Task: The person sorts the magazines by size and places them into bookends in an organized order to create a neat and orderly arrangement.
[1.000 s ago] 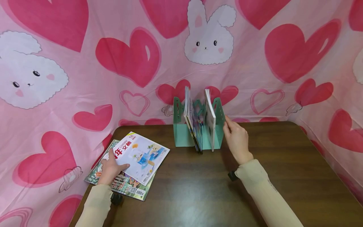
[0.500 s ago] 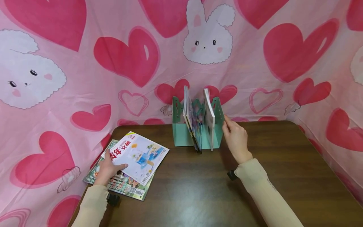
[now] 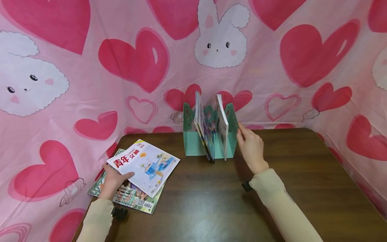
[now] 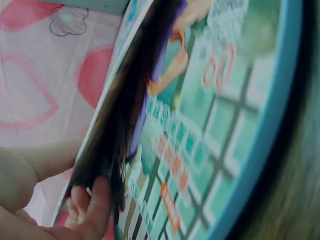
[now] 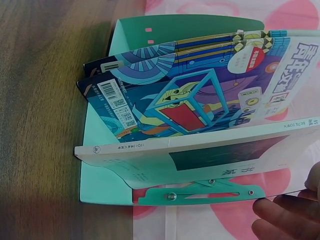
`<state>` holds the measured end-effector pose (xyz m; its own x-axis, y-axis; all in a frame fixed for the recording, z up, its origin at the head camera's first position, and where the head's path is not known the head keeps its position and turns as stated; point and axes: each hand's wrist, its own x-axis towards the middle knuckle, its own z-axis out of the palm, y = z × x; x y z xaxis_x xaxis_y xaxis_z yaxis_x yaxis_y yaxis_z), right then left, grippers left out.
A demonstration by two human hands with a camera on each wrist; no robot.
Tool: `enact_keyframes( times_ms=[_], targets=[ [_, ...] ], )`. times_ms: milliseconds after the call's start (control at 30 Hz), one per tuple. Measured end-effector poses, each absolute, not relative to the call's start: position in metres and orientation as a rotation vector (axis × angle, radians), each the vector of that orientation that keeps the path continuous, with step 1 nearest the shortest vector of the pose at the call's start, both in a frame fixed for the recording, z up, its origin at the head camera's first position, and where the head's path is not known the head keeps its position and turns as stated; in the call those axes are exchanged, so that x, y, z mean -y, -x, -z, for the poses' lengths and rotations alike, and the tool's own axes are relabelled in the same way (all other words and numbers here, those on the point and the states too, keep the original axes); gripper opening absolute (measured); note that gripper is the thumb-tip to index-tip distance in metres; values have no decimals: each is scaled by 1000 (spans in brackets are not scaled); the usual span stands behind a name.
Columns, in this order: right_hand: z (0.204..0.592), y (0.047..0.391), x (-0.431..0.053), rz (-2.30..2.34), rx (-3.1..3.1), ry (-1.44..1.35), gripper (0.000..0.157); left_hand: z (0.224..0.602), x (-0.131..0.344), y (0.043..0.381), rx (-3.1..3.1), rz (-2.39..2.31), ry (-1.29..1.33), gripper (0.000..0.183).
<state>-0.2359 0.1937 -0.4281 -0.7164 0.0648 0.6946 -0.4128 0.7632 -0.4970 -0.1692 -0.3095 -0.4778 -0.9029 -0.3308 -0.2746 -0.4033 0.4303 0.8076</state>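
Observation:
My left hand (image 3: pixel 112 181) grips the left edge of a white magazine (image 3: pixel 151 169), thumb on the cover. In the left wrist view its other fingers (image 4: pixel 97 210) reach beneath that magazine. A green magazine (image 3: pixel 133 198) with a busy cover lies under it on the table. My right hand (image 3: pixel 252 149) pinches the right side panel of a mint-green expandable bookend (image 3: pixel 193 144). Inside the bookend, dark illustrated magazines (image 5: pixel 200 95) lean left of centre. A thin white book (image 5: pixel 225 155) stands nearer the right panel.
The brown wooden table (image 3: pixel 196 201) runs between and to the right of my hands. A pink curtain (image 3: pixel 181 77) with hearts and rabbits hangs close behind the bookend and along the left edge.
My left hand has drawn back to the left, off the cover, and now grips the white magazine's left edge. The right hand stays on the bookend's panel.

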Motion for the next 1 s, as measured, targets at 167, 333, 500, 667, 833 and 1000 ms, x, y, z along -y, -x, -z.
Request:
enact_keyframes(
  times_ms=[167, 333, 500, 667, 833, 1000],
  targets=[
    [429, 236, -193, -861, 2243, -249, 37, 480, 309, 169, -2570, -1552, 622, 87],
    [429, 236, -194, -851, 2234, -239, 35, 484, 310, 171, -2388, -1811, 582, 80],
    [428, 236, -194, -851, 2227, -244, 35, 484, 314, 170, -2081, -2087, 491, 85],
    [428, 234, -194, -852, 2231, -244, 36, 479, 317, 167, -1843, -2231, 431, 85],
    [430, 235, -194, -849, 2226, -237, 34, 477, 316, 165, -1768, -2276, 472, 86],
    [429, 235, -194, -863, 2225, -236, 35, 475, 313, 164, -1778, -2293, 494, 87]
  ],
)
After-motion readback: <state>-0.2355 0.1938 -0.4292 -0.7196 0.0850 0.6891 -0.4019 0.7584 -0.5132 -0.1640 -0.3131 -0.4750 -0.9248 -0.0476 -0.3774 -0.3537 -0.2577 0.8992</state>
